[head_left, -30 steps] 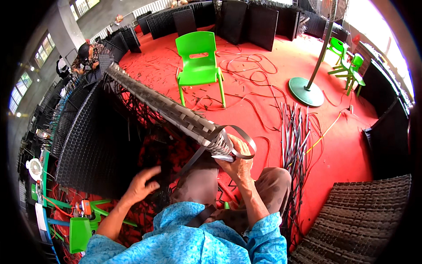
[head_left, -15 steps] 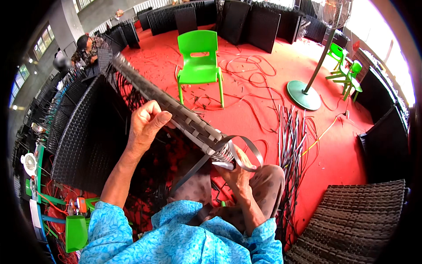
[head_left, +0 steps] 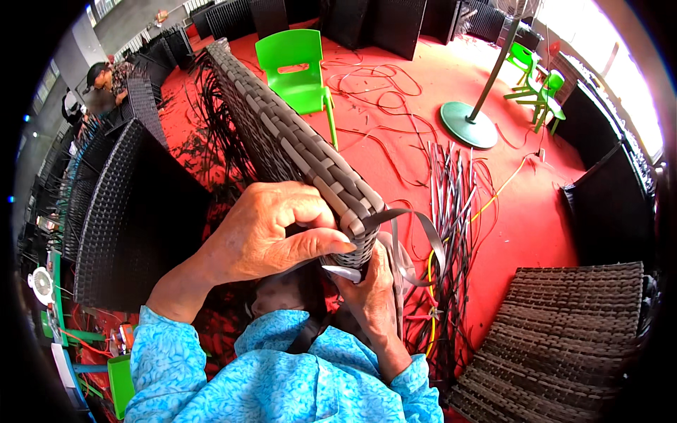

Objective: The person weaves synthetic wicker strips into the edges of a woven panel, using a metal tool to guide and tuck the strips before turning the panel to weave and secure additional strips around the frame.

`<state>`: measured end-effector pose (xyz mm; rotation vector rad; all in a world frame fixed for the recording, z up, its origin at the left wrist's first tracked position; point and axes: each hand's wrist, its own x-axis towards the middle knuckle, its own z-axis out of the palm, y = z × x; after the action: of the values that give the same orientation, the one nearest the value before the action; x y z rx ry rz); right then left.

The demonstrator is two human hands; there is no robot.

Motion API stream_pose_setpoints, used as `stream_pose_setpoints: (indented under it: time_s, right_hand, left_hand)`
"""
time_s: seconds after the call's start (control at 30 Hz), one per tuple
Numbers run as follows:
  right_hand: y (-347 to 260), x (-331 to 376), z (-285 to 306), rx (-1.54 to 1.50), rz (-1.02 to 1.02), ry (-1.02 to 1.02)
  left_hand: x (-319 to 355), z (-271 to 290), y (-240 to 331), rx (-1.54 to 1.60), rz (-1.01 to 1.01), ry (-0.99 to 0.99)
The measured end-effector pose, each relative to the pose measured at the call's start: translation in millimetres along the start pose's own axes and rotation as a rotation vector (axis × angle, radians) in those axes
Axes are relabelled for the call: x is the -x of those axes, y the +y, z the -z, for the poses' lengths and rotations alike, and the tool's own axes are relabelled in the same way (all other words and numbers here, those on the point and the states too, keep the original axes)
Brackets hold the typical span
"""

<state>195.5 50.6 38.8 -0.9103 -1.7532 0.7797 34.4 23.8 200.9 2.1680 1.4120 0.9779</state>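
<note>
A long grey-brown woven rattan panel (head_left: 300,141) runs from my lap toward the far left, its narrow edge facing up. My left hand (head_left: 271,229) is closed against the near corner, with fingers curled at the side and thumb stretched across the end; the inner fingertips are hidden. Beneath that corner my right hand (head_left: 370,292) grips the panel's end. A pale, pointed blade-like piece (head_left: 343,273) sticks out by its thumb. From the corner a loose flat grey strip (head_left: 427,236) loops out to the right.
A green chair (head_left: 293,74) stands beyond the panel. Bundled dark strips (head_left: 448,204) lie on the red floor at right. A fan's round base (head_left: 468,125) is farther off. Woven panels stand at left (head_left: 134,225) and lower right (head_left: 564,331). Another person (head_left: 106,81) sits far left.
My left hand has come down and right to the panel's near corner. The panel is turned more upright, showing more of its woven side. The view has shifted slightly.
</note>
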Motion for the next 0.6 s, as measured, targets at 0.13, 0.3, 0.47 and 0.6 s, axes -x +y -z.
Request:
stream_pose_setpoints:
  time_s: [0.13, 0.3, 0.47, 0.6]
  right_hand:
    - [6, -4, 3, 0.073, 0.086, 0.046]
    - [-12, -28, 9, 0.073, 0.16, 0.061]
    - [3, -31, 10, 0.117, 0.168, 0.167]
    - [2, -32, 3, 0.092, 0.232, 0.18]
  left_hand:
    - [-2, -9, 13, 0.11, 0.117, -0.046]
    - [-1, -15, 9, 0.058, 0.059, 0.026]
    - [59, -3, -34, 0.154, -0.011, -0.005]
    - [125, -9, -51, 0.247, 0.137, 0.067]
